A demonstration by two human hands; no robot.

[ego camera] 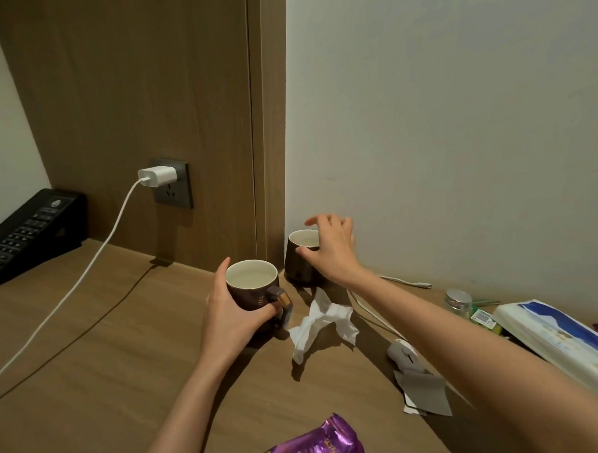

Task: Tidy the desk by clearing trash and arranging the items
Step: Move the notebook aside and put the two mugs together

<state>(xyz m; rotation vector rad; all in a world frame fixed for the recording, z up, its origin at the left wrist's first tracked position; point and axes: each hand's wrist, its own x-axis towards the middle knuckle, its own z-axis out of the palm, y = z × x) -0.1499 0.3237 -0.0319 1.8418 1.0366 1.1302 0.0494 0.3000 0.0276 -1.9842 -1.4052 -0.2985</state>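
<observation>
Head view, left hand: Our left hand [232, 311] is wrapped round the near brown mug with the white inside [252, 285]. The mug sits on the brown wooden desk [108, 354].
Right hand: Our right hand [333, 248] is spread over the far brown mug [297, 264] in the corner by the pale wall [457, 116]. The thumb touches the rim and the fingers [313, 221] are lifted, so it has no grip on it.
Mugs: They stand close together. If we slide one too fast, they may bump and chip.
Spill: We cannot tell if there is drink inside. A tilt could wet the desk.
Tissue: The crumpled white tissue [324, 322] lies just beside the near mug. A spill would soak it.
Cable: A thin white cable [373, 313] runs under our right arm. The arm might catch it and drag the small white plug [402, 353].
</observation>
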